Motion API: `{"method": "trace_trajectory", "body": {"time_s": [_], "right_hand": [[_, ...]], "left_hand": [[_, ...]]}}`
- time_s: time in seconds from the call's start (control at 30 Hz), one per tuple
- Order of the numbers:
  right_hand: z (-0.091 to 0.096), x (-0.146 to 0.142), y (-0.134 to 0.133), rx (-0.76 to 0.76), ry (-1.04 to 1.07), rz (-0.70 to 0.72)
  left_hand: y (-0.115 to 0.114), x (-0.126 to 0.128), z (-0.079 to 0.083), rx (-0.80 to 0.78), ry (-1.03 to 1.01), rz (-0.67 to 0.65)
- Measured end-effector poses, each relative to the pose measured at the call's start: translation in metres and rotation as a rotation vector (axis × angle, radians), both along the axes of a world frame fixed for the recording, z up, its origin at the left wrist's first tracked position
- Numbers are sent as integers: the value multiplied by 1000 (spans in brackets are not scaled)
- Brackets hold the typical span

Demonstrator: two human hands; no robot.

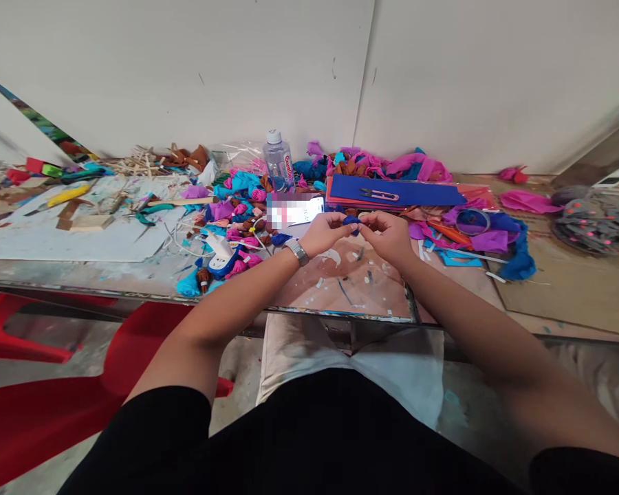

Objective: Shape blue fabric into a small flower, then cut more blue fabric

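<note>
Over the middle of the worktable (340,289), my left hand (326,232) and my right hand (389,234) meet, fingers pinched together. Both grip a small dark blue crumpled piece of paper (351,223) between them. A wristwatch (297,251) is on my left wrist. Just behind the hands lies a phone (295,210) with its screen lit. A stack of blue and red sheets (392,192) with scissors (379,195) on top lies behind the right hand.
Pink, purple, turquoise and brown paper scraps (232,220) litter the table left of my hands and along the wall. A water bottle (278,161) stands behind the phone. A tape ring (472,221) lies at right. Wooden sticks (144,165) and a red chair (56,405) are at left.
</note>
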State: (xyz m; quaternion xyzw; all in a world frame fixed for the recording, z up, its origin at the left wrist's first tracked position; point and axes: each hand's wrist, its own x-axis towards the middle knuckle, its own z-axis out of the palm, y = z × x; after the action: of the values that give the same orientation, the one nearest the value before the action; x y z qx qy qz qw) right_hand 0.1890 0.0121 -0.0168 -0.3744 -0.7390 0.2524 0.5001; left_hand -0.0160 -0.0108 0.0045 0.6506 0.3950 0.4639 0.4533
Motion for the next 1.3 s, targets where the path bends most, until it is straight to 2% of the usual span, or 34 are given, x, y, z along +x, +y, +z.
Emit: {"method": "trace_trajectory", "body": {"time_s": [0.17, 0.37, 0.6, 0.9, 1.17, 1.3], "right_hand": [[4, -2, -2, -26, 24, 26], [1, -1, -1, -34, 38, 14], [6, -3, -6, 82, -48, 3], [12, 0, -8, 247, -149, -25], [15, -2, -11, 261, -103, -59], [13, -4, -10, 195, -75, -50]], "left_hand": [[-2, -1, 2, 7, 39, 17], [-3, 1, 3, -26, -22, -24], [1, 1, -3, -121, -27, -22], [4, 2, -7, -139, -58, 0], [4, 2, -8, -139, -62, -12], [4, 2, -7, -139, -63, -6]]}}
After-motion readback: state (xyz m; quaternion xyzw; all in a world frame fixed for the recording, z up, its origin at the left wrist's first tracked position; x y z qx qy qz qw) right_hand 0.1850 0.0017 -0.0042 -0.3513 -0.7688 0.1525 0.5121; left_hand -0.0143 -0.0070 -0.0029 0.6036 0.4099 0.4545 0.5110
